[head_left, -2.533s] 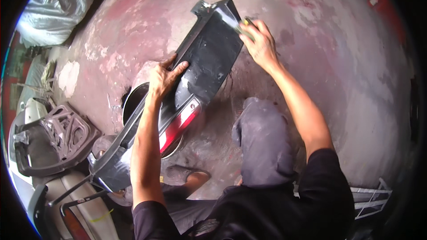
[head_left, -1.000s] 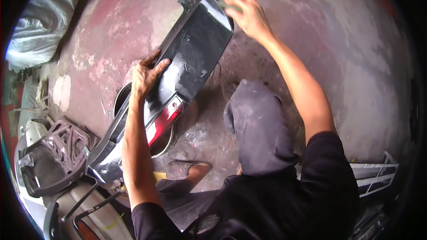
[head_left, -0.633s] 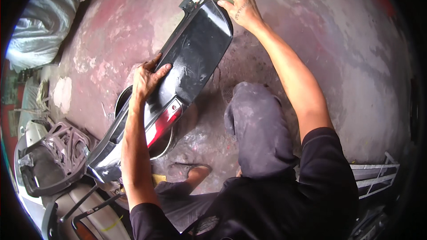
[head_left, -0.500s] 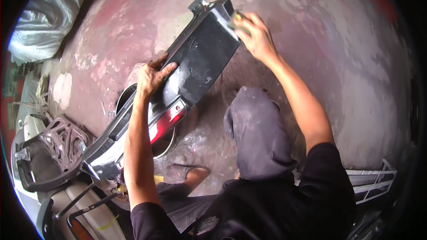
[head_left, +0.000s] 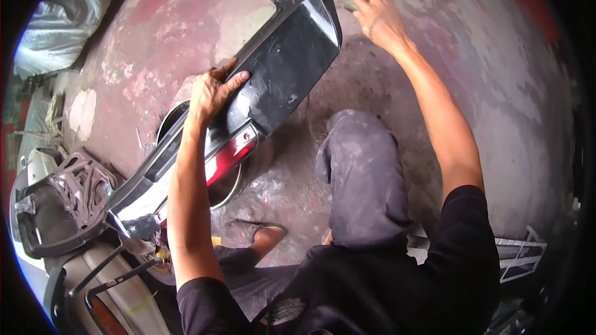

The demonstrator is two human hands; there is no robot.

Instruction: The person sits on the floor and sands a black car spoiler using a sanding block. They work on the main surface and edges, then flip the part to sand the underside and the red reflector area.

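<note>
A long glossy black bumper (head_left: 288, 56), with a red reflector (head_left: 228, 160) set in it, slants from the lower left up to the far middle. My left hand (head_left: 214, 92) grips its upper edge near the middle, thumb lying on the black face and fingers over the far side. Beyond the bumper's far right end, my right hand (head_left: 382, 23) is raised off the surface. A small greenish pad (head_left: 351, 6) is pinched in it, mostly covered by the fingers, with the index finger stretched out. Pale smears mark the bumper's far end.
Beneath the bumper is a round container (head_left: 231, 189), its rim partly showing. At the left lie a grey plastic frame (head_left: 81, 189) and other vehicle parts. Silvery sheeting (head_left: 65, 22) covers something at the far left. A white metal rack (head_left: 521, 254) stands at the right.
My right hand has come off the bumper's far end, moving up and right with the pad. The bumper's far end sits slightly higher in view; my left hand keeps its grip.
</note>
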